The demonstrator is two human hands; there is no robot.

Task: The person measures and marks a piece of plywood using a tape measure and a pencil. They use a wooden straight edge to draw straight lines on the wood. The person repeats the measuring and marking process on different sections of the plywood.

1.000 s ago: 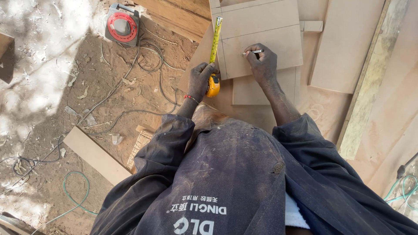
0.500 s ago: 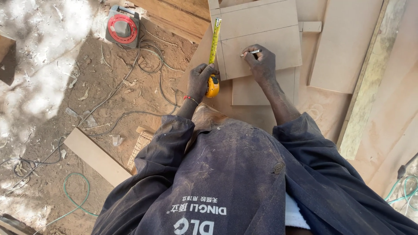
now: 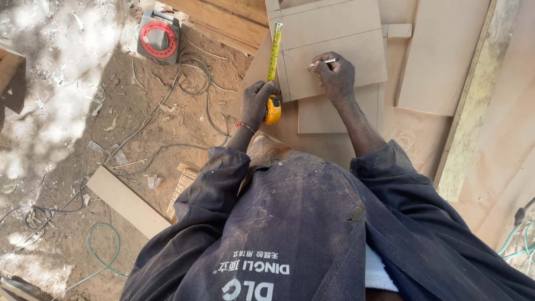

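Observation:
My left hand (image 3: 257,103) grips a yellow tape measure (image 3: 272,110), its yellow blade (image 3: 274,51) stretched up along the left edge of a brown board (image 3: 334,47). My right hand (image 3: 335,75) rests on that board and holds a pencil (image 3: 319,64) with its tip against the surface near a drawn line. The board lies on top of other brown boards. My dark jacket fills the lower part of the view.
A red and grey cable reel (image 3: 159,37) sits on the dirt at upper left, its black cable (image 3: 167,106) trailing over the ground. A loose plank (image 3: 125,200) and a green hose (image 3: 97,256) lie at left. More boards (image 3: 440,53) stack at right.
The view has shifted slightly; both hands stay on the board, with the tape measure and pencil in nearly the same places.

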